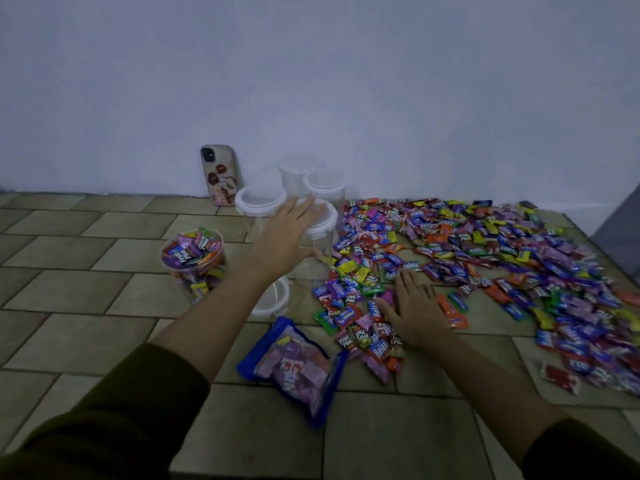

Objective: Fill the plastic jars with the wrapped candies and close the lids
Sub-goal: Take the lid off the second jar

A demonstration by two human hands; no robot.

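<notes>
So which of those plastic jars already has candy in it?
The lidless jar standing alone on the left, apart from the cluster. It is packed with colourful wrapped candies, while the lidded jars near the wall look clear and empty.

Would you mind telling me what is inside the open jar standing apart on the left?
The open jar is packed to its rim with wrapped candies, visible from above and through the clear wall. Its bottom is hidden by the candies, and it has no lid on.
</notes>
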